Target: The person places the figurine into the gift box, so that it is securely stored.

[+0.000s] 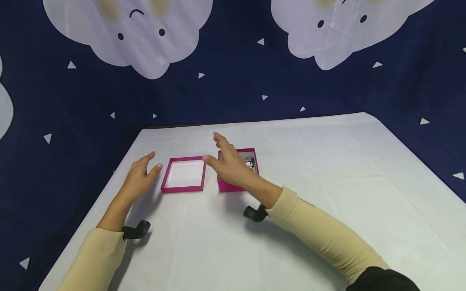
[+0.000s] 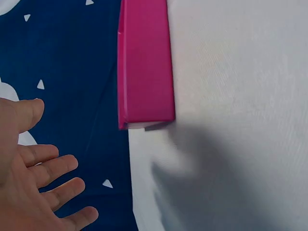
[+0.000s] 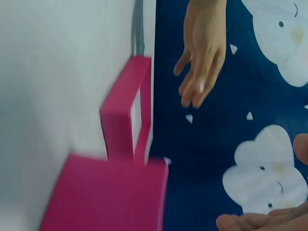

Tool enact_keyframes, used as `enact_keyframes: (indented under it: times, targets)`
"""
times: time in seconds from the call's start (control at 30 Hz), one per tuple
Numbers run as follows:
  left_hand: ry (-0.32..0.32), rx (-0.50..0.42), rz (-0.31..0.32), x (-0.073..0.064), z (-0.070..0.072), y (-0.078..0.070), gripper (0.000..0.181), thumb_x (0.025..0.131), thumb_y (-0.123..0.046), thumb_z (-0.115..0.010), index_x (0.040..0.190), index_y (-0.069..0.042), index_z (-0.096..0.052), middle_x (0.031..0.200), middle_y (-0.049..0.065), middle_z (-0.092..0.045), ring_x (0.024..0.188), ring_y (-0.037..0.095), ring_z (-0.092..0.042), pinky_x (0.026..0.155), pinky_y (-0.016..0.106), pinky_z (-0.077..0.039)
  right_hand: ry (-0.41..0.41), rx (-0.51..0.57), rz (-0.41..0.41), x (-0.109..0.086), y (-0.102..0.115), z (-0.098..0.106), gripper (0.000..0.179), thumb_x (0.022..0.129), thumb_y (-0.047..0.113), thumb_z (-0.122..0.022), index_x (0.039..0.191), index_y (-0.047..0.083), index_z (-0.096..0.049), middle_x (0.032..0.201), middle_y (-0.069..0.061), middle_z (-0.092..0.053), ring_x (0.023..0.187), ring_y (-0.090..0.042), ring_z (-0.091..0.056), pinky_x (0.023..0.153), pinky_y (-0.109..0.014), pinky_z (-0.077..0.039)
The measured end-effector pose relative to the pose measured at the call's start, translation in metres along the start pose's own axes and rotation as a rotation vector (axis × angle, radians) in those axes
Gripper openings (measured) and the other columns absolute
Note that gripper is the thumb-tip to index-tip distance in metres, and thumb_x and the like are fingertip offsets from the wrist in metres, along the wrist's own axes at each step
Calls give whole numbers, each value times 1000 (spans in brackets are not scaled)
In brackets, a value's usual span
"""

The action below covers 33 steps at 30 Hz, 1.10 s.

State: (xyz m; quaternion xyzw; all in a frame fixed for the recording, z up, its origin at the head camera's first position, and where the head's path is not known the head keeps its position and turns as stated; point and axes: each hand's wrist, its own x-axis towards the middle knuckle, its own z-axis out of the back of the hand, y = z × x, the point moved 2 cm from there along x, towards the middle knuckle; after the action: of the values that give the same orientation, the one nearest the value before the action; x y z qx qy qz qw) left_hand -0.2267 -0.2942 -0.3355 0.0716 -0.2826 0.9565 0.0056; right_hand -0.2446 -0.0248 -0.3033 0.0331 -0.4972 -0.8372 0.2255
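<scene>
My left hand (image 1: pixel 138 180) hovers over the left side of the table, fingers spread and holding nothing. Just right of it lies a shallow pink box lid (image 1: pixel 182 188), its white inside facing up. My right hand (image 1: pixel 231 165) is raised with extended fingers over a deeper pink box (image 1: pixel 231 187) and hides much of it. Inside the box, a small figure with black, white and purple parts (image 1: pixel 249 163) shows past the hand. In the left wrist view, the left hand's fingers (image 2: pixel 62 173) are apart from a pink side wall (image 2: pixel 148 62).
A white cloth covers the table (image 1: pixel 327 182). Behind it hangs a dark blue curtain (image 1: pixel 233 93) with clouds and small white triangles. Black wrist mounts (image 1: pixel 136 230) stick out at both cuffs, and the right forearm crosses the table's front right.
</scene>
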Motion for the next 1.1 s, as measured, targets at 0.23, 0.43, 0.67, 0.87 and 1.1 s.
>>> enact_keyframes:
  times: [0.23,0.43,0.67,0.87,1.1]
  targets:
    - [123,-36,56,11,-7,14,61,101,-32,-38,148,2,-21,150,30,-27,133,50,-30,106,64,-29,20,-9,-127,17,5,-51,80,91,33,-56,152,10,-10,158,-10,-20,146,-27,-21,118,-46,-22]
    - [240,-102,60,15,-12,28,59,101,-29,-40,148,2,-21,148,30,-30,130,48,-35,105,62,-32,12,19,-279,21,-8,-84,83,90,32,-56,150,-1,-9,155,-20,-24,143,-32,-26,117,-44,-24]
    - [373,-91,35,16,-15,37,59,100,-28,-43,149,-2,-22,144,29,-32,126,44,-30,102,63,-31,-51,74,-329,21,-21,-100,83,90,28,-56,149,-4,-7,155,-23,-20,143,-37,-21,118,-43,-23]
    - [419,-127,34,18,-17,38,59,99,-25,-43,149,-4,-21,153,25,-23,139,48,-18,110,65,-20,-119,95,-348,25,-29,-101,81,89,28,-58,148,-4,-13,150,-26,-30,140,-36,-31,115,-43,-28]
    - [470,-196,67,18,-20,38,64,100,-34,-42,150,-3,-17,154,29,-17,140,48,-18,112,63,-19,-77,83,-357,25,-35,-102,90,86,34,-64,149,-1,-12,150,-26,-32,139,-33,-34,115,-44,-30]
